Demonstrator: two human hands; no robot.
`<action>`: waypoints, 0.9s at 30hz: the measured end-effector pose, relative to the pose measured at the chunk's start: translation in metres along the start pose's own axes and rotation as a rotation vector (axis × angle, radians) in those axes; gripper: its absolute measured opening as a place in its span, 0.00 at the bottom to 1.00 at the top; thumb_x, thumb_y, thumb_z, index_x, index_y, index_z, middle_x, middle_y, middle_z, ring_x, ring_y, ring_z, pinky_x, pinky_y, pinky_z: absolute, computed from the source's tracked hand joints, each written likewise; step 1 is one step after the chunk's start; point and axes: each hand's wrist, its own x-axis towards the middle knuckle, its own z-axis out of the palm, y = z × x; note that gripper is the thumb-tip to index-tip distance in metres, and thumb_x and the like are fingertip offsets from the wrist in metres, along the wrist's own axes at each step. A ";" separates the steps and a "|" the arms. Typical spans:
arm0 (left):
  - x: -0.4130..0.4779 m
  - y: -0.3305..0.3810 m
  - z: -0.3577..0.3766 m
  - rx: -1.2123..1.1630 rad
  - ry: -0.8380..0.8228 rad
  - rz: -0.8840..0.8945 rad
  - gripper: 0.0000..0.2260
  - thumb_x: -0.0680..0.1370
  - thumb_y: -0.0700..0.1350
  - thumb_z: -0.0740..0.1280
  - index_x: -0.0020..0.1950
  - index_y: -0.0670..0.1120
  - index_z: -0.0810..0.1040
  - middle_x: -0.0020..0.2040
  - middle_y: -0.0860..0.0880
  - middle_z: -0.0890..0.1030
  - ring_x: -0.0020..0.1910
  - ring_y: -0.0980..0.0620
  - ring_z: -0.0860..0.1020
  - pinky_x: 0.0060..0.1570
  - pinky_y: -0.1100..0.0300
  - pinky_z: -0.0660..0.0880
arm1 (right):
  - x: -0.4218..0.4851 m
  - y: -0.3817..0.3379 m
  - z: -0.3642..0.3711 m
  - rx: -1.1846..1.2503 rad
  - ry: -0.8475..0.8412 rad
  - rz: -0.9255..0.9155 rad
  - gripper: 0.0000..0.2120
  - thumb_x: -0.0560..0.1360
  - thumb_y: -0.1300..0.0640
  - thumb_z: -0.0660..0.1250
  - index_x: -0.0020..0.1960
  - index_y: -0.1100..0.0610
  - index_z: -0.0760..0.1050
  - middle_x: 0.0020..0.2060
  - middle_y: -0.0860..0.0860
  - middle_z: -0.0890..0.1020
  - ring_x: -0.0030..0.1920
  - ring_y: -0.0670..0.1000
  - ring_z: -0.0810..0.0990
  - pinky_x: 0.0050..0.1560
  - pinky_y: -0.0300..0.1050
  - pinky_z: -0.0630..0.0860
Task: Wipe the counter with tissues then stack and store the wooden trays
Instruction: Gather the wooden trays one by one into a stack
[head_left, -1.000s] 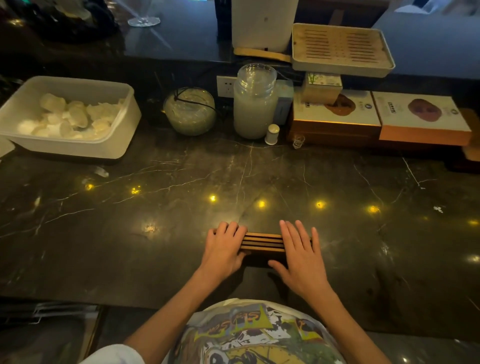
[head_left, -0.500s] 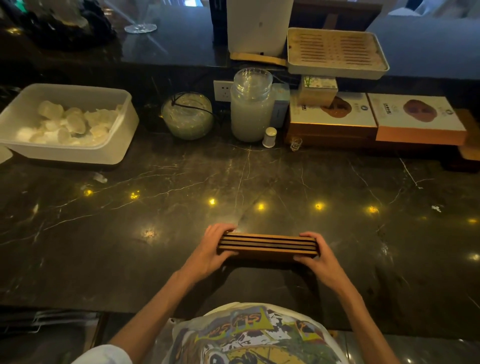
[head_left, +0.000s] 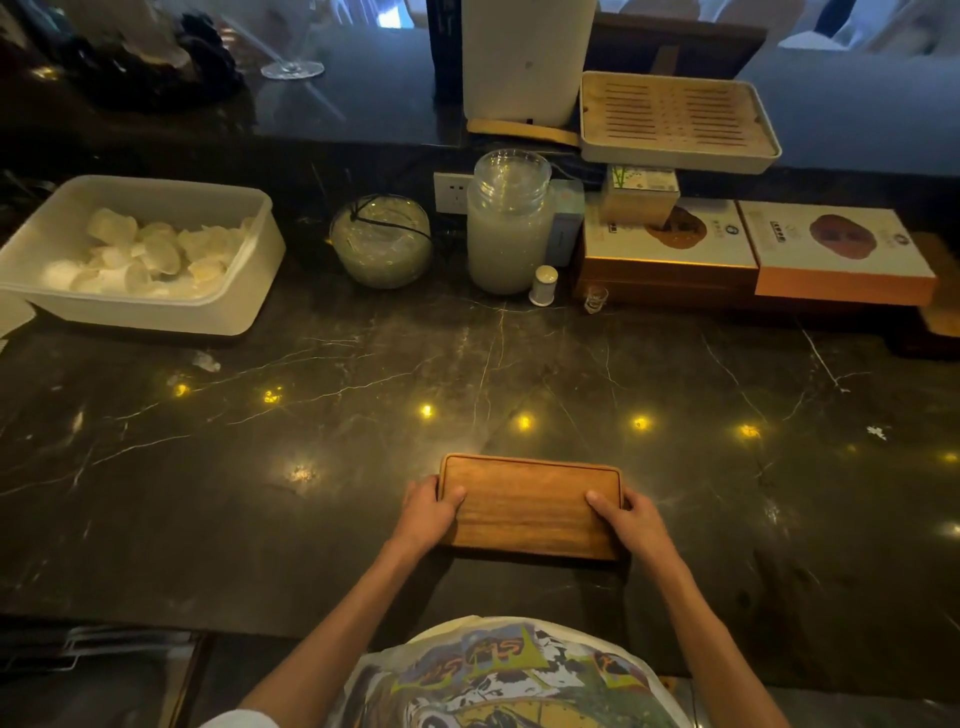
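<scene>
The left hand (head_left: 428, 512) and right hand (head_left: 631, 519) gripped the short ends of the rectangular wooden trays (head_left: 530, 506), flat on the dark veined marble worktop (head_left: 519, 364). Far left of them, a white plastic tub (head_left: 234, 306) held pale translucent pieces (head_left: 150, 254).

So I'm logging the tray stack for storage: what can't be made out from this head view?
- Tray count: the top wooden tray hides any beneath.
- Fingers of the left hand and right hand: curled under the tray's ends.
- Box labels: too small to read.
- Wine glass: cut off by the top edge.
</scene>
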 end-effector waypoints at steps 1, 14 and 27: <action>-0.001 0.000 0.002 0.048 0.034 -0.004 0.17 0.79 0.52 0.64 0.63 0.44 0.75 0.57 0.47 0.70 0.58 0.47 0.74 0.62 0.53 0.70 | -0.001 -0.001 0.002 -0.036 0.037 -0.011 0.20 0.75 0.50 0.71 0.62 0.59 0.77 0.45 0.48 0.80 0.43 0.42 0.77 0.39 0.36 0.72; -0.010 -0.003 0.006 -0.198 -0.020 -0.186 0.12 0.78 0.50 0.67 0.57 0.49 0.70 0.48 0.54 0.78 0.43 0.58 0.78 0.33 0.64 0.72 | -0.018 -0.004 0.000 0.141 -0.004 0.173 0.22 0.78 0.49 0.66 0.68 0.59 0.72 0.56 0.56 0.81 0.55 0.55 0.80 0.55 0.52 0.79; -0.052 0.031 -0.030 -0.841 -0.179 -0.127 0.22 0.69 0.45 0.75 0.60 0.44 0.74 0.50 0.44 0.78 0.43 0.50 0.78 0.36 0.57 0.79 | -0.075 0.012 -0.046 0.682 -0.451 0.350 0.33 0.65 0.65 0.77 0.67 0.54 0.71 0.64 0.61 0.76 0.62 0.63 0.76 0.48 0.60 0.81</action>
